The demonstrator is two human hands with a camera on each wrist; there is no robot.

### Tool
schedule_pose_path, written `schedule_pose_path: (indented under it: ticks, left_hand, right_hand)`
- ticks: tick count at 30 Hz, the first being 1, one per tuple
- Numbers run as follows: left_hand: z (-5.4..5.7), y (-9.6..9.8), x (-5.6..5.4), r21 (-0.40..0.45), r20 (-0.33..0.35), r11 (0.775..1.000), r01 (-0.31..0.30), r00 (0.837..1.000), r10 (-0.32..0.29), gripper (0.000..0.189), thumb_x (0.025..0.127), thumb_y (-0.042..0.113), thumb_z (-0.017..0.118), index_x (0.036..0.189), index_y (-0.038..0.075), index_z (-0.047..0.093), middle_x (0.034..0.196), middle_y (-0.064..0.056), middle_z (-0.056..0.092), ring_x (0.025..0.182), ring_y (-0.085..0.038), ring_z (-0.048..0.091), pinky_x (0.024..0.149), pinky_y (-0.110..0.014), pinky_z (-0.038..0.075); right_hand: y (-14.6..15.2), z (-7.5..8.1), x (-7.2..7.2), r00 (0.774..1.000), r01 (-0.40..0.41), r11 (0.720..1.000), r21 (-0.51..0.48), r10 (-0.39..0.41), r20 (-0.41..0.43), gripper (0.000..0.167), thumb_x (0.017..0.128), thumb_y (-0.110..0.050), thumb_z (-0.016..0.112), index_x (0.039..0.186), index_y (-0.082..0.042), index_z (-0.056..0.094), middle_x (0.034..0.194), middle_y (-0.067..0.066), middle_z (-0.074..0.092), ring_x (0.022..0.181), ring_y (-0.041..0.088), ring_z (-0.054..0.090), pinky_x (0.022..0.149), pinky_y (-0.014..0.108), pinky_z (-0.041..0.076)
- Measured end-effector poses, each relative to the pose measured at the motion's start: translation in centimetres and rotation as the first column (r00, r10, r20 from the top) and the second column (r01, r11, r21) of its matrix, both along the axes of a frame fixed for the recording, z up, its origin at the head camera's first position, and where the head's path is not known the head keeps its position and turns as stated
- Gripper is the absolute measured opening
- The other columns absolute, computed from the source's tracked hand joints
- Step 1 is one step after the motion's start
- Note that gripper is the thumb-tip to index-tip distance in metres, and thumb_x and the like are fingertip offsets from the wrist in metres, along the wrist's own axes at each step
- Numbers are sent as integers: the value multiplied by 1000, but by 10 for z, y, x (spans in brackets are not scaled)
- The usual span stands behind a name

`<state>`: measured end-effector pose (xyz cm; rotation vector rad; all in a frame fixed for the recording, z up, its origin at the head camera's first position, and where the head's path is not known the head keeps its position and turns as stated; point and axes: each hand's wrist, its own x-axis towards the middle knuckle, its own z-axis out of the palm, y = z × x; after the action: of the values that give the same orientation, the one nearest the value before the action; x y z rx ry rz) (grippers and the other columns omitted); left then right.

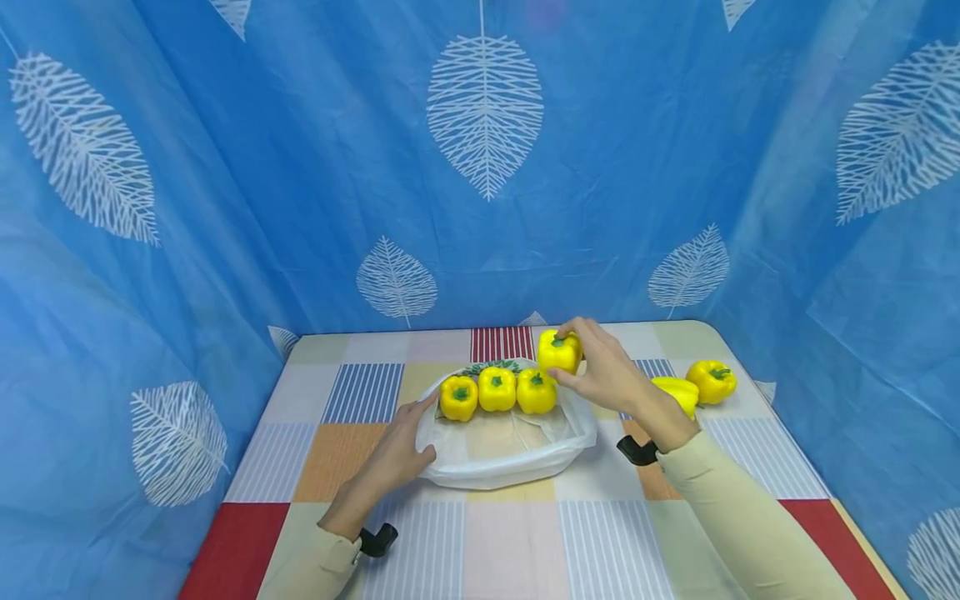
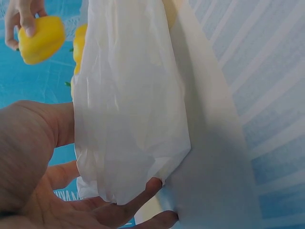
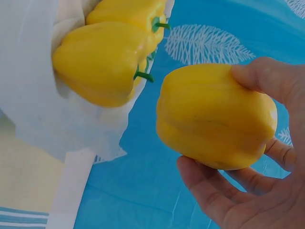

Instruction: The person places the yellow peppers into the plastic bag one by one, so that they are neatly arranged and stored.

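A white plastic bag (image 1: 495,471) lies open on the table with three yellow bell peppers in a row at its far side, among them a left pepper (image 1: 458,398). My left hand (image 1: 393,454) holds the bag's left edge, with thumb and fingers spread about the thin plastic; part of the hand is hidden behind it in the left wrist view. My right hand (image 1: 600,367) grips another yellow bell pepper (image 3: 217,117), its green stem (image 1: 557,340) showing in the head view. This pepper hangs above the bag's far right corner, beside the right pepper (image 3: 102,64) inside.
Two more yellow bell peppers, one farther right (image 1: 711,382) and one partly behind my right forearm (image 1: 678,392), lie on the right of the table. A checked cloth (image 1: 510,546) covers the tabletop. Blue curtains (image 1: 315,167) with white leaves stand behind and at both sides.
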<state>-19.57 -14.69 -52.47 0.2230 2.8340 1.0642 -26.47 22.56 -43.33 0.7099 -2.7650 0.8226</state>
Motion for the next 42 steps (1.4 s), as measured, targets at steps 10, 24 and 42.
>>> schedule_pose_path:
  ticks: [10,24,42]
  left_hand:
    - [2,1,-2,6,-4,1000,-2,1000,2,93,95,-3,81,180,10,44,177,-29,49,159,-53,58,128,-74,53]
    - [-1,0,-2,17,-11,1000,9,1000,-9,93,95,-3,80,179,8,44,175,-32,49,158,-54,58,128,-74,53]
    - [0,0,0,5,15,1000,-7,1000,7,92,96,-2,81,180,9,43,178,-30,47,160,-53,57,127,-72,54]
  right_hand:
    - [-12,3,2,999,-8,999,-43,10,53,66,103,-24,91,151,-2,50,146,23,66,110,33,67,97,48,65]
    - [-32,6,9,994,-38,998,-47,43,99,87,103,-27,91,170,-4,41,173,24,55,158,49,58,134,69,49]
    - [-51,6,20,988,-119,993,-2,119,102,86,104,-28,88,172,-2,43,175,23,52,162,48,55,136,67,48]
